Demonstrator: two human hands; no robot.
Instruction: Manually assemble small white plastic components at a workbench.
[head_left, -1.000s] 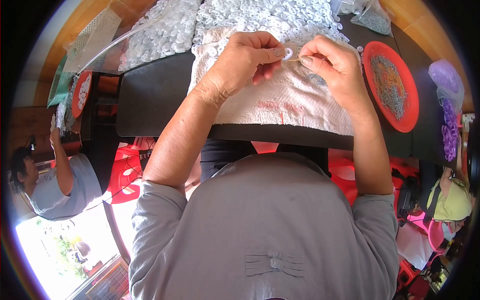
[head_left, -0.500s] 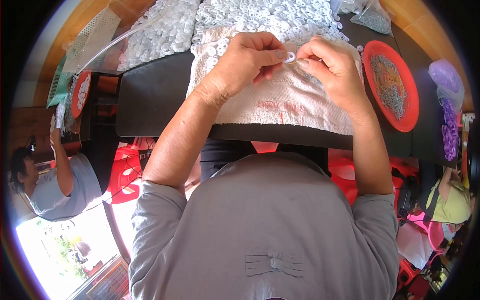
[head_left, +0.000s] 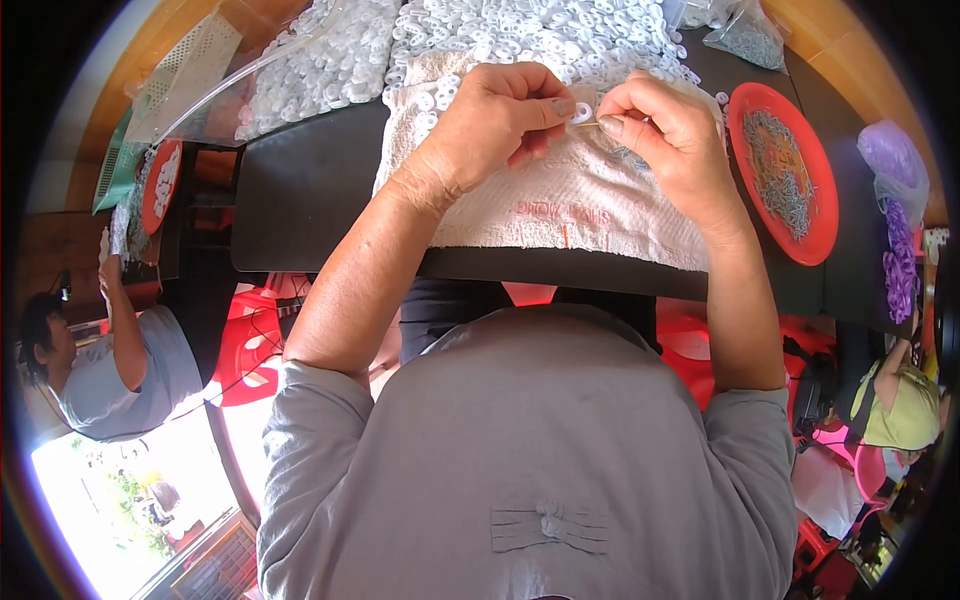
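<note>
Spreading across the dark desk [head_left: 300, 190], a white towel [head_left: 560, 205] sits at upper centre of the frame, rings heaped above. Left hand [head_left: 490, 120] has its grip pinched on a small white ring [head_left: 582, 113]; right hand [head_left: 670, 135] grips a thin pin [head_left: 590, 125] against it. Misaligned, the ring could slip into the heap.

Small white ring washer [head_left: 582, 112]: smooth plastic look. White towel [head_left: 570, 200]: rough terry cloth, matt. Dark flat counter [head_left: 300, 190]: smooth, matt. Round red plate [head_left: 745, 120]: glossy plastic, holds dull grey metal bits [head_left: 785, 180]. Clear bag [head_left: 250, 70]: shiny plastic film.
</note>
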